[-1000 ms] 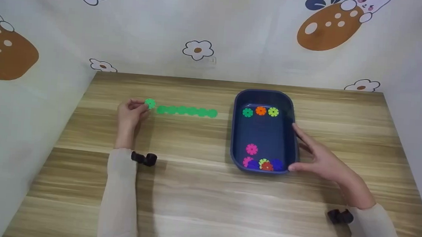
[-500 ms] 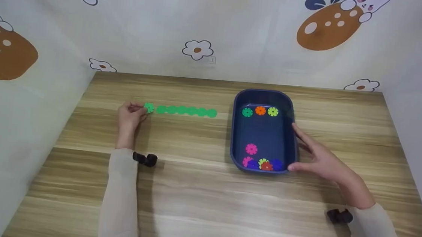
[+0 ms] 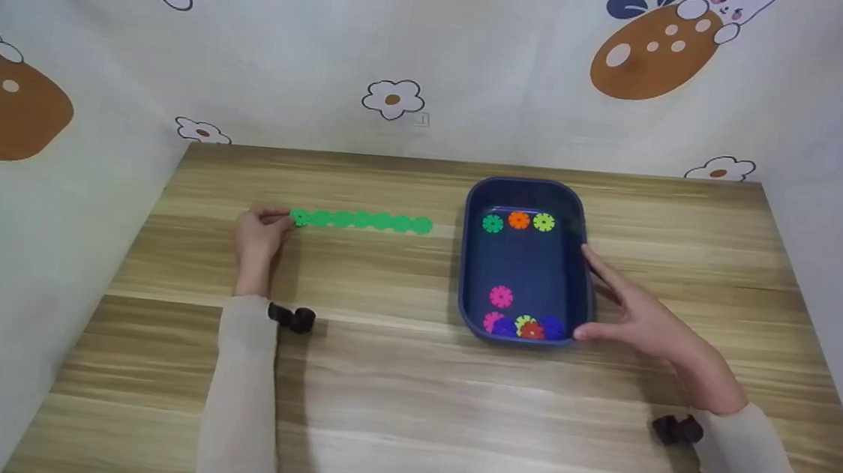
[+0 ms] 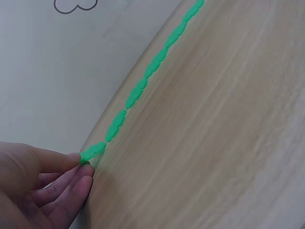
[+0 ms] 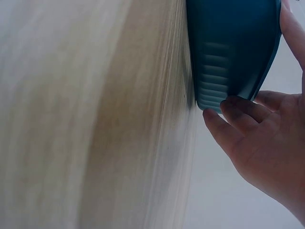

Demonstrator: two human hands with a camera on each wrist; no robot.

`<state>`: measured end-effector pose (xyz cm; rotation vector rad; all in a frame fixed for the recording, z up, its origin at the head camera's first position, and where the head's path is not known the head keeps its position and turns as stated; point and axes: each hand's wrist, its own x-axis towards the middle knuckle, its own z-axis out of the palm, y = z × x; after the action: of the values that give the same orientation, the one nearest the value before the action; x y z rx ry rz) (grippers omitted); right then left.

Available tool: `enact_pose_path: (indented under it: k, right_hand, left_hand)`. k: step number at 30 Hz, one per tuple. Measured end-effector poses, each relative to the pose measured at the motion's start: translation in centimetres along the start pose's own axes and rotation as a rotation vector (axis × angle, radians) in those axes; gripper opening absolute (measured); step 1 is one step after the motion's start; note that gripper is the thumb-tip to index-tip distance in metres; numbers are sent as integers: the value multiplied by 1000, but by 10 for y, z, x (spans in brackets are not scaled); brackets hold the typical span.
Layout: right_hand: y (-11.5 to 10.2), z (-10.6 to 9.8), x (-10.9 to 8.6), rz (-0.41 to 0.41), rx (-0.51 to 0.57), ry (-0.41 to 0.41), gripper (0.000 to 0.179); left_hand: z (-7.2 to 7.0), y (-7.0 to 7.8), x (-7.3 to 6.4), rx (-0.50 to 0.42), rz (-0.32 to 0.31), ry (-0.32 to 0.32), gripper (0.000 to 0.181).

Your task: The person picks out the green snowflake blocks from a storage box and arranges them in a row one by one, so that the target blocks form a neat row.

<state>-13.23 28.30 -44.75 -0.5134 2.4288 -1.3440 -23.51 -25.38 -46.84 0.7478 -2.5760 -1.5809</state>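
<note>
My left hand pinches a green notched plastic disc between thumb and fingers, low at the table. Its edge meets the left end of a straight row of green discs. In the left wrist view the held disc tilts slightly against the row's line. My right hand rests against the right side of a dark blue plastic bin, thumb at the near corner and forefinger further up the rim. The right wrist view shows other fingers touching the bin's ribbed outer wall from below the rim.
Inside the bin lie a teal disc, an orange disc and a yellow-green disc at the far end. A pink disc and several overlapping discs sit near the front. A patterned curtain borders the wooden table.
The green disc in my left hand has come down from above the row's left end to meet it, turning flatter. The right hand and the bin have stayed put.
</note>
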Motion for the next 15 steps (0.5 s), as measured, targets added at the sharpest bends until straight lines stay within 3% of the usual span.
enact_pose_path:
  k: [8, 15]
  right_hand:
    - [0, -1, 0, 6, 23, -5, 107]
    - [0, 0, 0, 4, 13, 0, 107]
  left_hand:
    - [-6, 5, -4, 106, -6, -21, 31]
    - [-6, 7, -9, 148, 47, 5, 33]
